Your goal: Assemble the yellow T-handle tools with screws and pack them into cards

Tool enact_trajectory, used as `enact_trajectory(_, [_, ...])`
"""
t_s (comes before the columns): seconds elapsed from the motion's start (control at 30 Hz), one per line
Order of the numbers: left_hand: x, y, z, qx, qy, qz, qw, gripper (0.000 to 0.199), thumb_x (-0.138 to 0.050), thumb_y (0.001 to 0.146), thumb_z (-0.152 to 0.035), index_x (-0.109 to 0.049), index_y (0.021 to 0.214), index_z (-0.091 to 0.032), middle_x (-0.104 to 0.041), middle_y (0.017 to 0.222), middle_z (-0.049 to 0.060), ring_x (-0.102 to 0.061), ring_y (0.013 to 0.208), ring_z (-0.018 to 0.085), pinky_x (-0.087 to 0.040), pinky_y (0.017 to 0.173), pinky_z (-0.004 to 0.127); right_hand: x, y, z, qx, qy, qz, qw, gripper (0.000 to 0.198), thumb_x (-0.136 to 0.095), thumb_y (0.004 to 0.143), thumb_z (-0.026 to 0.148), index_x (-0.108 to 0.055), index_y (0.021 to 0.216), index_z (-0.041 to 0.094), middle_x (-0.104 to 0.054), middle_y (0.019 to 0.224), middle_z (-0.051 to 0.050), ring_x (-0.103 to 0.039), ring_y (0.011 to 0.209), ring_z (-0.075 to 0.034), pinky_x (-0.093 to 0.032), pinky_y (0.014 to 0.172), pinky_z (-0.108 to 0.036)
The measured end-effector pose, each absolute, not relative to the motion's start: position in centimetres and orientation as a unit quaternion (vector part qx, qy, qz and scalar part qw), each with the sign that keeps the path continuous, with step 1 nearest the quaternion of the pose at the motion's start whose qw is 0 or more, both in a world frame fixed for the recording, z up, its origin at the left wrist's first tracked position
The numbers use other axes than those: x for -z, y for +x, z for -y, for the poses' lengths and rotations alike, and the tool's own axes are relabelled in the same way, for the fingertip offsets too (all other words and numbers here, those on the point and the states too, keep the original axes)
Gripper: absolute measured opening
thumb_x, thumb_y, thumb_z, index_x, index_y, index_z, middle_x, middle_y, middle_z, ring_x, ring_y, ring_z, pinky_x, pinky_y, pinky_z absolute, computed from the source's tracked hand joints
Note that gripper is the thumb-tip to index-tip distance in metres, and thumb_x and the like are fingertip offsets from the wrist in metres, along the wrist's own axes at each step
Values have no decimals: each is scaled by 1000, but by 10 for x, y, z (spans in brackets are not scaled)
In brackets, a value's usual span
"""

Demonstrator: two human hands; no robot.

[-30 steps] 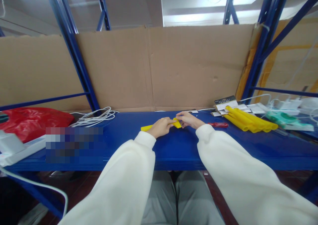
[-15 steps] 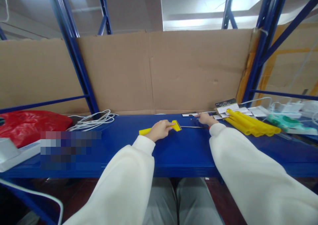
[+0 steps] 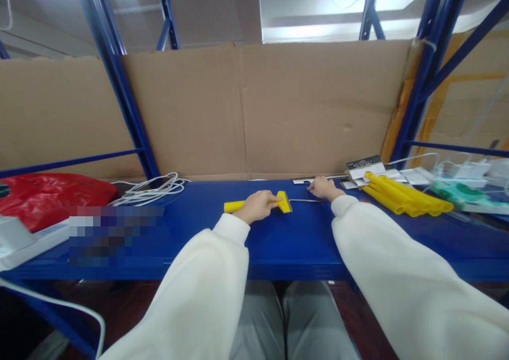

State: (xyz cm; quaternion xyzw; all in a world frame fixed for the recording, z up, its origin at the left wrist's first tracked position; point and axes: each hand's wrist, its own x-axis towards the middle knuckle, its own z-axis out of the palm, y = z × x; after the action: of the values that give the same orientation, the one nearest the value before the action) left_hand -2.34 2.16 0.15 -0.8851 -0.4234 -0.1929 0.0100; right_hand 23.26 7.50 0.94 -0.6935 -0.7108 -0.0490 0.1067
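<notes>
My left hand [image 3: 257,205] is closed round a yellow scraper [image 3: 284,202], whose head with a thin blade edge points right. The yellow handle sticks out to the left of the hand. My right hand [image 3: 323,187] is over the shelf further right, thumb and fingers drawn together at the surface. Whatever they pinch is too small or hidden to make out. A thin metal shaft [image 3: 306,200], apparently a screwdriver's, lies between the hands and runs under my right sleeve. Just behind the right hand is a flat black-and-white piece [image 3: 303,181].
Several yellow tubes [image 3: 405,193] and printed cards [image 3: 366,165] lie at right, beside a green-and-white package [image 3: 461,191]. On the left are a coiled white cable [image 3: 155,190], a red plastic bag [image 3: 59,198] and a white power strip [image 3: 43,240]. Cardboard [image 3: 278,111] stands behind the blue shelf [image 3: 294,243].
My right hand has shifted slightly left, and its fingers have come down over the spot where tiny pieces lay. My left hand keeps hold of the scraper, nearly unmoved.
</notes>
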Motion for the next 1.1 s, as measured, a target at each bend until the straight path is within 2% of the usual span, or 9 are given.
enact_trajectory(0.2, [-1,-24,-23,188,-891,413,-13,30,-62,89,-25,-74,116,-22,-72,110,6,-67,97,21,-50,87,28,-9,231,-78,-20,-726,671,148,15,-67,77,13,-78,86,17,-75,96,-14,-67,104,-28,-47,94,-39])
enact_trajectory(0.37, [0,-24,-24,202,-899,386,-37,26,-64,88,-25,-76,111,-22,-73,110,6,-68,97,20,-50,89,28,-8,232,-81,-100,-715,658,214,2,-75,69,15,-73,69,14,-72,74,-9,-68,83,-23,-52,80,-31])
enact_trajectory(0.47, [-1,-24,-24,204,-901,379,-46,25,-65,88,-25,-77,109,-21,-73,108,6,-68,94,20,-50,88,28,-11,227,-73,-169,-650,679,297,11,-72,71,14,-70,61,15,-69,66,-5,-66,75,-19,-51,76,-28])
enact_trajectory(0.57, [0,-24,-24,200,-903,378,-43,23,-66,87,-25,-78,107,-22,-73,107,6,-68,94,20,-50,86,28,-16,212,-60,-238,-552,712,363,10,-71,72,15,-70,63,16,-69,67,-1,-63,72,-15,-49,77,-25])
enact_trajectory(0.7, [0,-22,-25,192,-907,373,-32,24,-65,86,-21,-78,106,-21,-73,106,6,-68,96,20,-50,87,27,-18,188,-46,-281,-478,756,348,8,-69,71,14,-69,63,16,-68,66,1,-59,67,-12,-47,71,-22])
enact_trajectory(0.8, [0,-21,-24,188,-911,365,-33,24,-65,86,-18,-78,105,-19,-73,105,7,-68,97,21,-49,87,27,-16,177,-44,-265,-466,776,333,10,-69,70,12,-67,61,16,-66,64,1,-58,67,-13,-46,67,-21])
enact_trajectory(1.1, [-1,-21,-23,175,-918,354,-23,25,-63,87,-19,-77,107,-20,-72,106,6,-67,96,19,-49,88,26,-8,176,-48,-175,-490,795,312,15,-64,73,6,-65,63,16,-67,70,0,-60,72,-13,-46,71,-22])
